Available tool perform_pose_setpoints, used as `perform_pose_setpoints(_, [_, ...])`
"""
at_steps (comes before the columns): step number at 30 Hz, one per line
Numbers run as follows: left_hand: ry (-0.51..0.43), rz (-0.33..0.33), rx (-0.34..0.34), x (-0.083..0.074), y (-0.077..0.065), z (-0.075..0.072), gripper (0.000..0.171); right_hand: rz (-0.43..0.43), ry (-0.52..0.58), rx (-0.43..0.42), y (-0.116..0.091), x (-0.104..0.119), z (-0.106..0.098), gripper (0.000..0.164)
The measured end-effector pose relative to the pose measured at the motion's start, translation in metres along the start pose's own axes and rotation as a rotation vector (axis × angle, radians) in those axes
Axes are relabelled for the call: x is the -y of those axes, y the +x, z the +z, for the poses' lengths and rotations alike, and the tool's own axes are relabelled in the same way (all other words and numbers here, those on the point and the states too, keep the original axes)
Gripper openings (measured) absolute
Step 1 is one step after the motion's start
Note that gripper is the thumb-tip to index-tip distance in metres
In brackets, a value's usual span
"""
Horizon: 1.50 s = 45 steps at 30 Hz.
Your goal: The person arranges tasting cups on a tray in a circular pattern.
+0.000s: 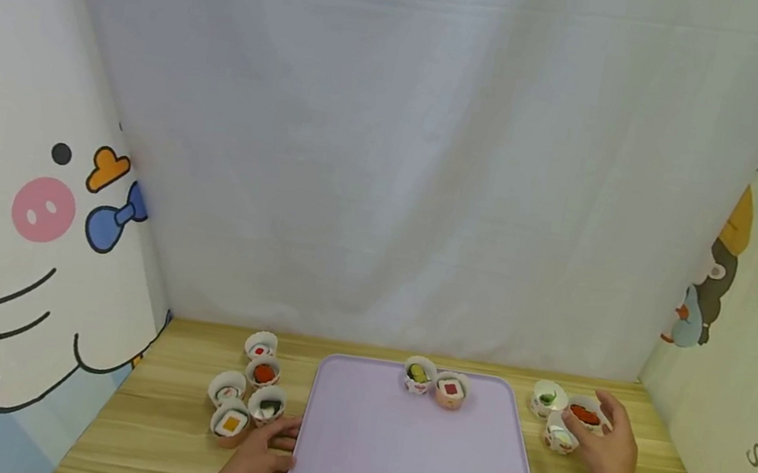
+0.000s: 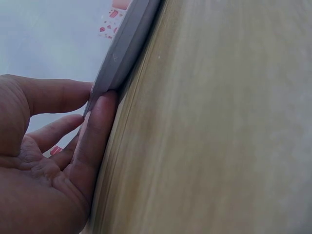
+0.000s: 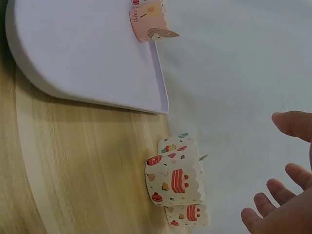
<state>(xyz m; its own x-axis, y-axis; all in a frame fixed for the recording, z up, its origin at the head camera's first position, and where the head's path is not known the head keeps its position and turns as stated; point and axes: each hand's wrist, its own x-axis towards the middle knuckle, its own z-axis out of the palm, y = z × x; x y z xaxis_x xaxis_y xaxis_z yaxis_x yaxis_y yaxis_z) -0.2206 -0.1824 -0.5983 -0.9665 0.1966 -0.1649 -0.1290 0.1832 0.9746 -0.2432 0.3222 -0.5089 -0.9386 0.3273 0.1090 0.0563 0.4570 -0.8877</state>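
My left hand [image 1: 260,452] touches the left edge of a lilac tray [image 1: 414,471]. In the left wrist view, its extended fingers [image 2: 95,131] meet the grey-looking rim close to the tabletop. Over on the right, my right hand [image 1: 607,454] hovers with thumb and fingers spread, partly covering three paper cups. One cup holds something green [image 1: 549,400], one something red [image 1: 584,414], and one a pale thing [image 1: 561,434]. Seen from the right wrist, these cake-print paper cups [image 3: 175,180] stand apart from the hand, which holds nothing.
Two paper cups, one with a green-yellow filling [image 1: 419,375] and a pink one [image 1: 451,390], stand at the tray's back edge. Left of the tray, several paper cups cluster, among them one with an orange-topped white piece [image 1: 231,423]. A white cloth [image 1: 388,187] hangs behind the table.
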Motion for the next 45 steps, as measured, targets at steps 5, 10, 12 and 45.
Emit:
perform_pose_setpoints(5, [0.002, 0.001, 0.003, 0.000, 0.001, 0.000, 0.065, 0.028, 0.003, -0.021, 0.003, -0.010, -0.001, 0.080])
perform_pose_setpoints(10, [0.003, 0.004, 0.003, 0.000, 0.001, 0.001, 0.065, 0.060, 0.009, -0.032, 0.007, -0.019, -0.004, 0.080])
perform_pose_setpoints(12, [0.003, 0.004, 0.004, 0.000, 0.001, 0.001, 0.064, 0.065, 0.006, -0.025, 0.008, -0.023, -0.006, 0.081])
perform_pose_setpoints(45, [0.015, -0.019, -0.002, 0.001, 0.002, 0.000, 0.064, 0.125, 0.033, 0.061, 0.008, -0.054, 0.016, 0.073])
